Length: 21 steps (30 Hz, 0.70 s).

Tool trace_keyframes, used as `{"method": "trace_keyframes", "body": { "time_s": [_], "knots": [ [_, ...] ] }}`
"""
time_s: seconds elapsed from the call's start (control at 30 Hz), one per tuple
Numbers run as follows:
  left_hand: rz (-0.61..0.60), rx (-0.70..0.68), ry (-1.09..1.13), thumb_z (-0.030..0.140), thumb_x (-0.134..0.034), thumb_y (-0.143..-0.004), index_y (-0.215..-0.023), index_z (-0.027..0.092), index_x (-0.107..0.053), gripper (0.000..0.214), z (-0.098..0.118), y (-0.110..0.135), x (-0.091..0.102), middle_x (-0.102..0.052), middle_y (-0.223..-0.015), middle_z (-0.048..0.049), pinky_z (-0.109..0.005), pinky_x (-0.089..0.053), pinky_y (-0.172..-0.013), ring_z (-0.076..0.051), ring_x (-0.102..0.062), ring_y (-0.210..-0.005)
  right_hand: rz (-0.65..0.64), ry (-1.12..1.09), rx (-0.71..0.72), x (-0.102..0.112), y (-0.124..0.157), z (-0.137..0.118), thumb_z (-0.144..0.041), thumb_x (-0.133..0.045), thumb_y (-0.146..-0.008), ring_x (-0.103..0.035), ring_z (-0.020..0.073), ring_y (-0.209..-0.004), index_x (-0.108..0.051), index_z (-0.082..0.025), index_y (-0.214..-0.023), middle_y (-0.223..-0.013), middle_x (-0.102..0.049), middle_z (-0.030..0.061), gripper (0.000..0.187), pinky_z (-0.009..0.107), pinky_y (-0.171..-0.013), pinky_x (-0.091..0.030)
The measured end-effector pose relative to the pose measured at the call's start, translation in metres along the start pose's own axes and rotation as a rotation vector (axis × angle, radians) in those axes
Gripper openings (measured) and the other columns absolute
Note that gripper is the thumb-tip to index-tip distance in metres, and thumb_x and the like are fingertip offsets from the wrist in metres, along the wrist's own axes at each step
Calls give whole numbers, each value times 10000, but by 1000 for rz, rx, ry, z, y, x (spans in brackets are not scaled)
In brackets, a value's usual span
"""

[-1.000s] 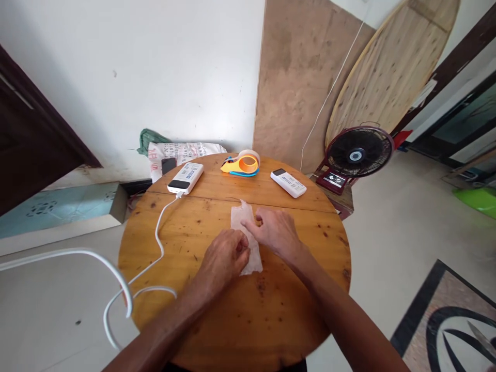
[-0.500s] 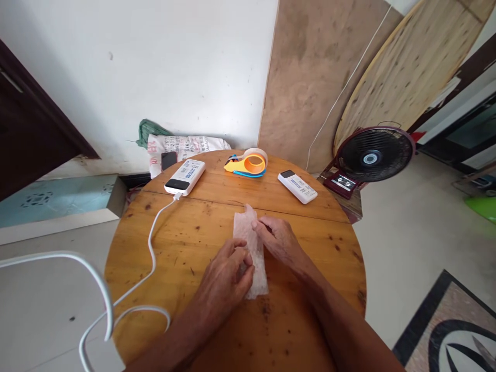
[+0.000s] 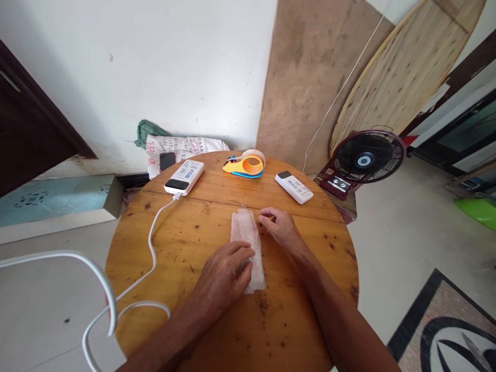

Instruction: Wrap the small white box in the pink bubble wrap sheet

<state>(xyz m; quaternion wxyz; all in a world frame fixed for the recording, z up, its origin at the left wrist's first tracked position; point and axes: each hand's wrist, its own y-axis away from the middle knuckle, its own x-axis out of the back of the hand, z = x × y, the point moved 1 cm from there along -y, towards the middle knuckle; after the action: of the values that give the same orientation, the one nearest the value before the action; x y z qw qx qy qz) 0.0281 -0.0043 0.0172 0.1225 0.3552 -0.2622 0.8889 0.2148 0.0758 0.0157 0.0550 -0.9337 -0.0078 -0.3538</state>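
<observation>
A thin white tissue, folded lengthwise into a strip, lies on the round wooden table in front of me. Its layers overlap slightly unevenly, and the left edge sticks out. My left hand rests over the strip's lower left part, fingers stretched loosely across it and thumb low beside them; part of the tissue is hidden below. Just right of the strip's upper end, my right hand hovers with loosely bent fingers, apart from the tissue and with nothing in them.
An orange and blue tape dispenser stands at the table's back. A white power bank with a plugged-in white cable is at left, another power bank at right. Beyond the right edge stands a fan.
My right hand has let go of the tissue and moved slightly right. The right side of the strip now lies folded over flatter. My left hand stays on its lower part.
</observation>
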Motion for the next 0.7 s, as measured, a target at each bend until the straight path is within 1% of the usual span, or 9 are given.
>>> {"method": "trace_keyframes", "body": {
  "time_s": [0.1, 0.2, 0.3, 0.37, 0.53, 0.63, 0.7],
  "knots": [
    [18, -11, 7, 148, -505, -807, -941, 211, -647, 204, 0, 0, 0, -665, -1087, -63, -309, -540, -814, -179, -646, -943, -11, -6, -46, -2, -6, 6, -316, -549, -779, -536, 114, -565, -663, -155, -880, -738, -651, 7, 221, 218, -545, -399],
    [14, -12, 11, 134, -494, -805, -938, 204, -650, 216, 0, 1, 0, -665, -1082, -64, -311, -542, -805, -182, -646, -938, -115, -21, -100, -6, -12, 3, -329, -569, -755, -501, 98, -508, -642, -152, -800, -644, -601, -19, 197, 202, -487, -365],
    [9, -9, 12, 132, -489, -807, -935, 198, -649, 215, 0, 0, 0, -663, -1086, -63, -332, -540, -817, -193, -642, -945, -236, -82, -170, -7, -21, -2, -331, -592, -723, -462, 81, -451, -620, -146, -756, -600, -557, -37, 191, 198, -438, -336],
    [7, -6, 14, 130, -486, -808, -931, 197, -648, 215, 1, 1, 0, -661, -1090, -62, -343, -537, -826, -197, -638, -950, -286, -117, -214, -8, -27, -4, -332, -611, -700, -429, 71, -424, -613, -142, -736, -574, -535, -44, 194, 197, -412, -310],
    [8, -11, 27, 119, -485, -806, -907, 201, -649, 210, 2, 1, -1, -658, -1088, -61, -323, -530, -830, -183, -635, -947, -339, -94, -265, -15, -38, -3, -391, -659, -671, -346, 52, -377, -588, -152, -692, -481, -458, -73, 250, 198, -378, -228],
    [7, -3, 28, 126, -487, -811, -912, 202, -648, 205, 2, 1, -1, -652, -1099, -62, -320, -527, -831, -179, -633, -942, -368, -83, -247, -20, -39, -3, -388, -671, -659, -374, 60, -390, -553, -166, -678, -486, -461, -77, 253, 199, -387, -235],
    [4, 3, 30, 129, -486, -814, -919, 201, -649, 207, 2, 1, -1, -650, -1100, -63, -325, -529, -829, -181, -633, -939, -328, -73, -219, -21, -38, -4, -344, -675, -646, -413, 70, -416, -535, -173, -682, -507, -486, -73, 225, 197, -399, -256]
  ]
}}
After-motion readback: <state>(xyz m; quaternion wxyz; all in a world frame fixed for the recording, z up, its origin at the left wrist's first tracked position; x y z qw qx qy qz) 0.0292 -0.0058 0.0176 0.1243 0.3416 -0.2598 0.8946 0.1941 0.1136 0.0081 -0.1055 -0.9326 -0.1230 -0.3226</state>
